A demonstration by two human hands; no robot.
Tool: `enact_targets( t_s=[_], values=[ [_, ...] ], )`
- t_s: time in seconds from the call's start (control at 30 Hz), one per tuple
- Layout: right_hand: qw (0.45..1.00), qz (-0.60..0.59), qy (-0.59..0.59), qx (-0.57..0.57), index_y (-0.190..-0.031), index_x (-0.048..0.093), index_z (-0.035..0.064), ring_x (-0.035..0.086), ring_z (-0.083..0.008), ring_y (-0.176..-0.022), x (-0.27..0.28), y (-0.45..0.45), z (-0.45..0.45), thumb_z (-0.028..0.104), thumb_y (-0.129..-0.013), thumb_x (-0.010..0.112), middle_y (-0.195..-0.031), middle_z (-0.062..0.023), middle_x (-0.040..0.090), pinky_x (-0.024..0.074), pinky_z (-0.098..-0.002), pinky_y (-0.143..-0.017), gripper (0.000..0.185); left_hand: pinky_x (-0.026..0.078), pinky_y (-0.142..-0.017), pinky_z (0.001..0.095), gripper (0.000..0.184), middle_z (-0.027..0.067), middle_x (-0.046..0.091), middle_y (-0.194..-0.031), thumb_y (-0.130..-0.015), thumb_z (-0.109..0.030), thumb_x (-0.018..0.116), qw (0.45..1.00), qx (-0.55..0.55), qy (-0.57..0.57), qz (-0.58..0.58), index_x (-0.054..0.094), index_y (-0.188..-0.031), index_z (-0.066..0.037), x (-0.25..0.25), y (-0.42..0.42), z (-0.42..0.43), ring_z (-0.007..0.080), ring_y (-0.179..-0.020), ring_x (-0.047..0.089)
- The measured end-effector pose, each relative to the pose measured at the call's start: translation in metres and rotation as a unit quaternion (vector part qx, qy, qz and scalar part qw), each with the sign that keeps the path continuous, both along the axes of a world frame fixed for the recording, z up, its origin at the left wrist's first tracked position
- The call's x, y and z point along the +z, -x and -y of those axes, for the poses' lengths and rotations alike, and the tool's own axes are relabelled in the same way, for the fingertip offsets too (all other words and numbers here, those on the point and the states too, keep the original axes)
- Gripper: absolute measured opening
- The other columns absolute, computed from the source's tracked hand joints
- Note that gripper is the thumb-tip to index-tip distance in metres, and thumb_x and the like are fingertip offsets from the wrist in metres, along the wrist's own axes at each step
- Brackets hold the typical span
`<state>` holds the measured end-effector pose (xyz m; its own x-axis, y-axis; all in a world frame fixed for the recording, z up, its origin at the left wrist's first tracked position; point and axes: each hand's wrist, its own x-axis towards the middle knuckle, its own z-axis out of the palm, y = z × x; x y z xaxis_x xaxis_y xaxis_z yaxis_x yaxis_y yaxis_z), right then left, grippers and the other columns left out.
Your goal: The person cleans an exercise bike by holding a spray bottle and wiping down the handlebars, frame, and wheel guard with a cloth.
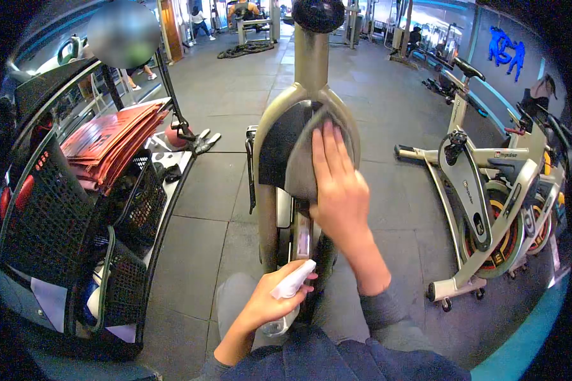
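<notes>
A gym machine with a beige frame [311, 60] and a black panel [281, 145] stands upright in front of me. My right hand [338, 184] lies flat, fingers stretched out, on a grey cloth [302, 164] that covers the right part of the panel. Lower down, my left hand [267, 303] is wrapped round a spray bottle with a white head [293, 280]. The bottle's clear lower part [276, 327] shows beneath that hand, in front of the machine's lower frame.
To the left stands a black rack [171, 225] with mesh baskets [126, 286] and orange sheets [111, 136]. Exercise bikes [470, 184] stand on the right. A coiled rope [246, 49] lies on the floor farther back. People are in the background.
</notes>
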<state>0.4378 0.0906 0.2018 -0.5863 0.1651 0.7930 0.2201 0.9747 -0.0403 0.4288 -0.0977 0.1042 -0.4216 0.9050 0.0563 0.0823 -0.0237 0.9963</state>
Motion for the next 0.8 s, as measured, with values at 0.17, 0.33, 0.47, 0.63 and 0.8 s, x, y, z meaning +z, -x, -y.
enact_targets(
  t_s=[0.17,0.33,0.47,0.63,0.8],
  values=[
    [1.000,0.009,0.018,-0.004,-0.142,0.040,0.0003,0.036,-0.0287,-0.139,-0.064,-0.020,0.006,0.000,-0.069,0.058,-0.152,-0.0175,0.033,0.0499,-0.0337,-0.078,0.076,0.053,-0.083,0.0307,0.050,0.0154,0.066,-0.114,-0.086,0.001,0.061,0.999,-0.013,-0.026,0.015,0.044,-0.133,0.002,-0.001,0.001,-0.002,0.0200,-0.096,0.068],
    [0.999,-0.016,-0.023,-0.037,-0.140,0.043,0.0001,0.040,-0.0255,-0.137,-0.016,-0.004,0.002,0.001,-0.081,0.048,-0.150,-0.0158,0.037,0.0502,-0.0322,-0.072,0.060,0.053,-0.083,0.0300,0.051,0.0142,0.065,-0.114,-0.085,0.003,0.061,1.000,0.005,-0.012,-0.008,0.045,-0.133,0.002,-0.002,-0.002,-0.001,0.0200,-0.096,0.068],
    [0.996,-0.043,-0.066,-0.040,-0.138,0.045,0.0007,0.042,-0.0245,-0.135,0.019,0.017,-0.018,0.005,-0.083,0.047,-0.149,-0.0142,0.040,0.0503,-0.0326,-0.074,0.055,0.053,-0.084,0.0292,0.050,0.0135,0.065,-0.113,-0.085,0.004,0.061,1.000,0.011,-0.003,0.000,0.046,-0.133,0.001,-0.001,-0.004,-0.002,0.0191,-0.096,0.067],
    [0.995,-0.015,-0.068,-0.075,-0.138,0.047,0.0026,0.042,-0.0226,-0.136,0.002,0.002,-0.012,0.006,-0.085,0.047,-0.148,-0.0130,0.041,0.0500,-0.0315,-0.073,0.053,0.053,-0.083,0.0288,0.050,0.0132,0.066,-0.111,-0.084,0.005,0.061,1.000,0.018,-0.011,-0.005,0.047,-0.132,0.001,0.000,-0.006,-0.002,0.0186,-0.096,0.067],
    [0.997,0.024,-0.004,-0.077,-0.140,0.044,0.0025,0.040,-0.0231,-0.137,-0.054,-0.023,0.000,0.004,-0.083,0.047,-0.151,-0.0127,0.038,0.0469,-0.0295,-0.068,0.057,0.054,-0.083,0.0289,0.051,0.0135,0.066,-0.111,-0.084,0.004,0.060,1.000,0.012,-0.009,-0.024,0.046,-0.133,0.001,-0.001,-0.003,-0.002,0.0181,-0.094,0.067]
  ],
)
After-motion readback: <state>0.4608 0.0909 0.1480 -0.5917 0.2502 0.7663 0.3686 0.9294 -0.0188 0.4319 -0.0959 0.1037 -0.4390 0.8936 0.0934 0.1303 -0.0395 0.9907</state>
